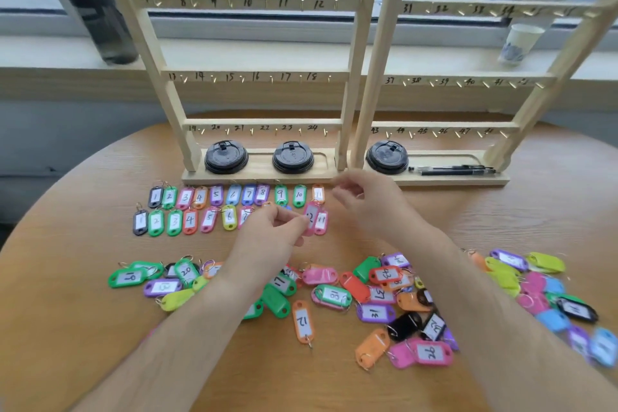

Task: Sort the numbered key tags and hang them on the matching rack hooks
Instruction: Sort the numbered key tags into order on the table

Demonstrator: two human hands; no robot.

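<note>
A round bench of warm, grained wood fills the scene. At its twelve o'clock edge stand two pale wooden racks, the left rack and the right rack. Each is a ladder of flat rails with small brass hooks and handwritten numbers.

From four to eight o'clock lies a loose heap of key tags. They are glossy plastic ovals in green, pink, orange, purple, blue, yellow and black, with white paper inserts and thin wire rings. The forearms cross over this heap.

Towards eleven o'clock, just before the left rack's base, two neat rows lie flat. The back row runs 1 to 11, and the front row starts at 1 and passes under the left hand.

The left hand hovers at the centre, thumb and fingertips pinching a pink tag marked 12. It stands tilted, beside the pink 11 tag at the front row's end. The right hand hangs at one o'clock of the left, fingers loosely curled and blurred; I cannot tell whether it holds anything.

Three round black lids sit in the rack trays, and black pens lie in the right tray.
</note>
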